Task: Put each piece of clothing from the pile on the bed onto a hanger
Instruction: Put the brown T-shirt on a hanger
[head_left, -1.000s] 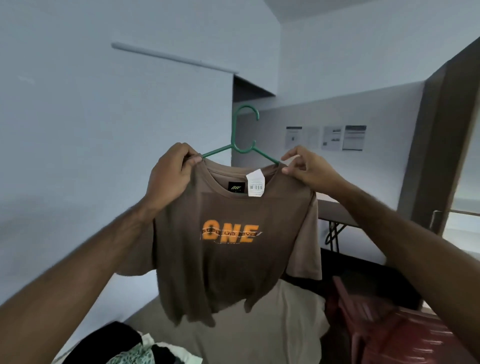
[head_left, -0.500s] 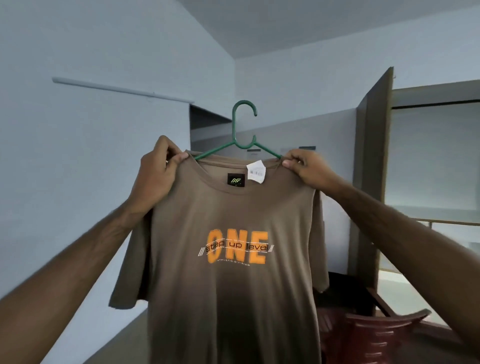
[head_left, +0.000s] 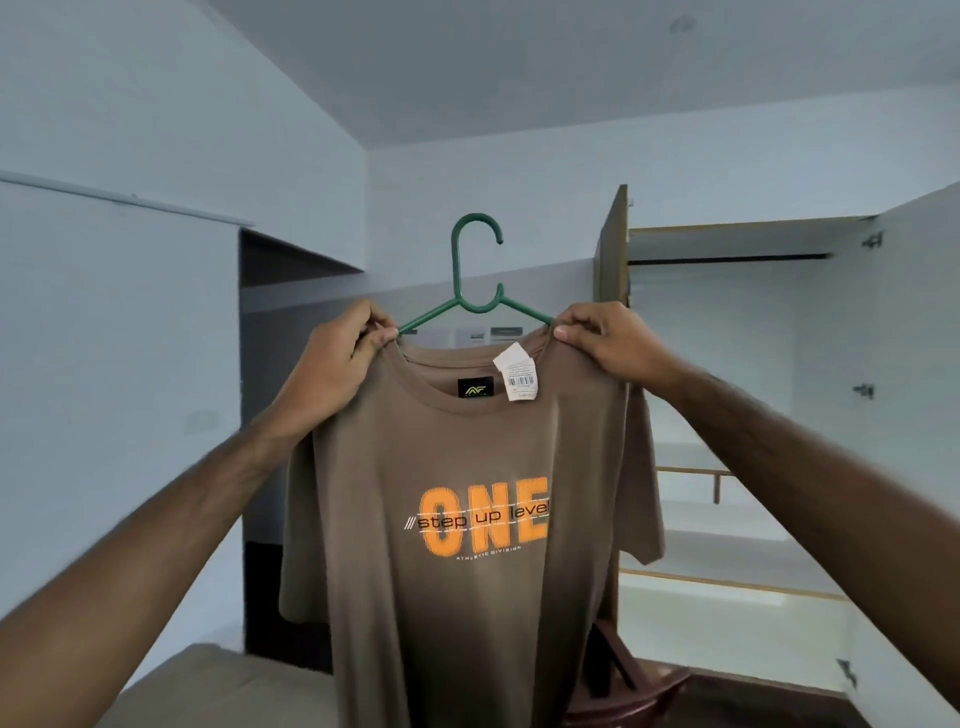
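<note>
Brown cotton is pinched at both shoulder seams: left hand (head_left: 332, 364) fingers (head_left: 382, 336) clamp the t-shirt (head_left: 467, 493) against the green hanger (head_left: 475, 291) arm, right hand (head_left: 608, 343) fingers (head_left: 563, 332) do likewise. Shirt hangs below the fingers, hook rising between and above them. Judgement: garment seated; step is squaring the shoulders. Keep both pinches level, tug outward evenly so the collar centres under the hook. Open wardrobe (head_left: 727, 415) stands beyond the right fingers.

Your left hand (head_left: 332, 371) and right hand (head_left: 613, 345) are bare: no gloves, rings or watch showing. Your forearms are bare too, with no sleeves in view down to the lower frame corners.
</note>
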